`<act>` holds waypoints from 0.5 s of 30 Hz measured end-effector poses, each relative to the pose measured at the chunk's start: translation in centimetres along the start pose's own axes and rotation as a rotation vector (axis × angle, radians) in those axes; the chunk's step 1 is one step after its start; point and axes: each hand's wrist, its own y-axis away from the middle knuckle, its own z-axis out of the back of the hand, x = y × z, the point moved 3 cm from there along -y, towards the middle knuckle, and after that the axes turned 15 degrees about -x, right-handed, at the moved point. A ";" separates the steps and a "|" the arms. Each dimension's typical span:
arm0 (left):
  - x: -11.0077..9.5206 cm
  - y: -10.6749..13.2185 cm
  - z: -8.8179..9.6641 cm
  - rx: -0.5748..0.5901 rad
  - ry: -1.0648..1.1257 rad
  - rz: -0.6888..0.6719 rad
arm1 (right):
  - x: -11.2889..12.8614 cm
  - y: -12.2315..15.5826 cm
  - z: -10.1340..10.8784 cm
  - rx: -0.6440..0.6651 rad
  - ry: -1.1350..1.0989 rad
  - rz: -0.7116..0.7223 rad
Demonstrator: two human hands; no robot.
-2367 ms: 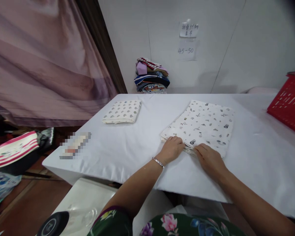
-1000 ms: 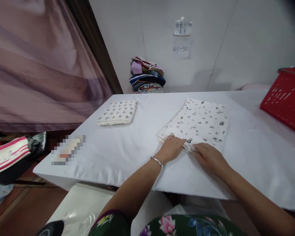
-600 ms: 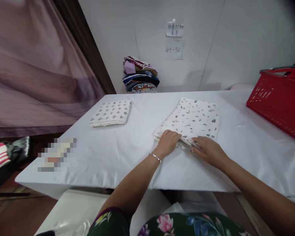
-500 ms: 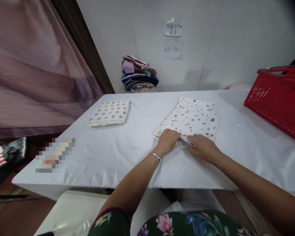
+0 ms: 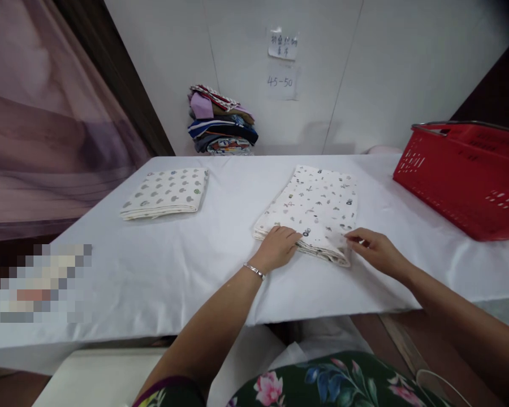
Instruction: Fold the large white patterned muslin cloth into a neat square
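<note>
A white folded cloth (image 5: 318,198) with small grey and green prints lies on the table in front of me, its layered front edge facing me. At the left part of that edge, my left hand (image 5: 279,247), with a silver bracelet at the wrist, has its fingers curled over the top layers; its thumb side rests along the fold. My right hand (image 5: 375,249) is at the cloth's right edge near the front corner, thumb and fingertips pinched together on the fabric. Farther left lies a second folded cloth (image 5: 167,192), cream with grey tree-like prints, touched by neither hand.
A white tablecloth (image 5: 152,271) covers the table. On the right stands a red plastic basket (image 5: 458,181). Against the back wall is a stack of folded fabrics (image 5: 223,121). Two paper notes (image 5: 282,62) hang above. A blurred-out item (image 5: 42,282) lies at the left.
My right hand has moved right from the middle of the front edge to the right edge. The front layers, bunched upward before, now lie flatter. My view has turned slightly right.
</note>
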 end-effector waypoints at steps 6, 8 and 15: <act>-0.9 -0.7 -0.2 0.029 0.002 -0.054 | -0.4 4.5 -1.0 -0.033 0.198 0.125; -1.3 -1.1 -0.6 0.053 -0.023 -0.086 | -0.4 5.1 -1.7 -0.078 0.273 0.113; -2.0 -1.8 -1.7 0.048 -0.180 -0.117 | -0.6 4.7 -3.1 -0.131 0.182 0.099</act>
